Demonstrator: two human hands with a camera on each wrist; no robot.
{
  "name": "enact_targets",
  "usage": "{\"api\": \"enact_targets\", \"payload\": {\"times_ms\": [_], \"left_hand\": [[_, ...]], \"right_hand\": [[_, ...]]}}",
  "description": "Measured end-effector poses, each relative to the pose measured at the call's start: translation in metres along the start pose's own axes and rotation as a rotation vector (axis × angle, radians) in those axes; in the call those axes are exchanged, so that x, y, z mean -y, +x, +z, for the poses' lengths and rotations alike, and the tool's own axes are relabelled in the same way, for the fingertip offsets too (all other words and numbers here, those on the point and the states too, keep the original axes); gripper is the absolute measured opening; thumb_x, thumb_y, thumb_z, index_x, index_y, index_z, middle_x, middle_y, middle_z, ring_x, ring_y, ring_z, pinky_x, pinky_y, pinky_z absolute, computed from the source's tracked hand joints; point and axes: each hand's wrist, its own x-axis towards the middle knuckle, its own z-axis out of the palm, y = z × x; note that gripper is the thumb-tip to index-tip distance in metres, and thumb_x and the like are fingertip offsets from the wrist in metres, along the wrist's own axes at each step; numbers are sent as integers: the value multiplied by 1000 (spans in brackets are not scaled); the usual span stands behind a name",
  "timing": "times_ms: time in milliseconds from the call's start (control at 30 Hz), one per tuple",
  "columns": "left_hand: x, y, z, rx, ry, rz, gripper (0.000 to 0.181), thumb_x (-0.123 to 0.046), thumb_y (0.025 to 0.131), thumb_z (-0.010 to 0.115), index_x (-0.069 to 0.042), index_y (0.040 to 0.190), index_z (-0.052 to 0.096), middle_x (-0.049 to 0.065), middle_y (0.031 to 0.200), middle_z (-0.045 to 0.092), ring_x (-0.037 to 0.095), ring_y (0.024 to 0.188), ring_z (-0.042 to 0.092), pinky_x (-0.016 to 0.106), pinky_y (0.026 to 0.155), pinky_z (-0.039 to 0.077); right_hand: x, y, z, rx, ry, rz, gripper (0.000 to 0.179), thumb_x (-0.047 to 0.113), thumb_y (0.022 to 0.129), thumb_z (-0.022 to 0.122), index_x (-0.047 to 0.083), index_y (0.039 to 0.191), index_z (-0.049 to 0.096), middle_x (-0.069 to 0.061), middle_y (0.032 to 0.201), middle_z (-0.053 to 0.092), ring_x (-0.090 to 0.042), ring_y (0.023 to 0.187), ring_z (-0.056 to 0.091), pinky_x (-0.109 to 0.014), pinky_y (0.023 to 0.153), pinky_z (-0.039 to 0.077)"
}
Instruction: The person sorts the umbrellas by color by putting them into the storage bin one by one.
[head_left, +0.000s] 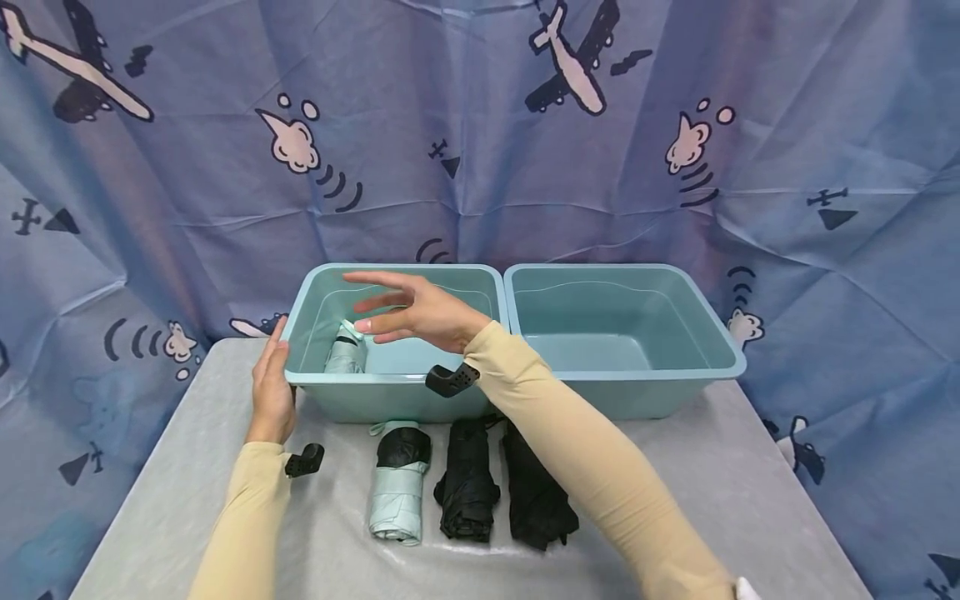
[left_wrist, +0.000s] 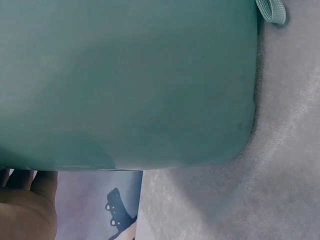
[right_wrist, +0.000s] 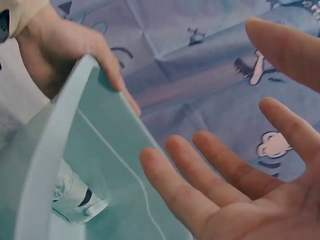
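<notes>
My left hand [head_left: 272, 387] rests against the left outer side of the left teal bin [head_left: 397, 390], fingers straight along its rim. Above that bin hovers my right hand [head_left: 423, 312], its fingers spread and holding nothing; the right wrist view shows the bare palm and fingers [right_wrist: 185, 175]. Inside the bin, at its left end, lies a folded mint umbrella [head_left: 346, 350] with a black band. On the table in front lie another mint umbrella [head_left: 398, 487] with a black section, a black umbrella [head_left: 468, 483] and a second black umbrella [head_left: 536, 496], partly hidden by my right forearm.
A second teal bin [head_left: 622, 393] stands directly right of the first, with no item seen inside. Both stand on a grey-covered table [head_left: 750, 500]. Behind hangs a blue curtain [head_left: 480, 125] printed with airplanes. The left wrist view is mostly filled by the bin's outer wall.
</notes>
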Motion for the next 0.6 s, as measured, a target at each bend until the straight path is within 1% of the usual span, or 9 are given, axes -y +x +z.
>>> {"api": "enact_targets", "payload": {"times_ms": [200, 433, 600], "left_hand": [[-1, -1, -1, -9, -2, 10, 50, -22, 111, 32, -15, 161, 31, 5, 166, 27, 17, 150, 25, 28, 121, 21], [-1, -2, 0, -8, -21, 1, 50, -22, 112, 33, -15, 161, 30, 6, 166, 28, 18, 150, 25, 30, 121, 21], [-1, -1, 0, -3, -24, 3, 50, -22, 112, 32, -16, 161, 30, 6, 165, 29, 18, 149, 27, 31, 121, 23]], "right_hand": [[6, -31, -4, 27, 7, -78, 70, -2, 93, 69, 18, 156, 44, -15, 142, 56, -34, 121, 62, -45, 99, 53], [7, -65, -8, 16, -40, -117, 71, -1, 93, 69, 19, 156, 43, -12, 143, 56, -32, 128, 58, -46, 103, 50], [3, -94, -10, -1, -52, -130, 72, -2, 93, 70, 16, 156, 42, -12, 145, 55, -32, 130, 56, -49, 102, 50]]}}
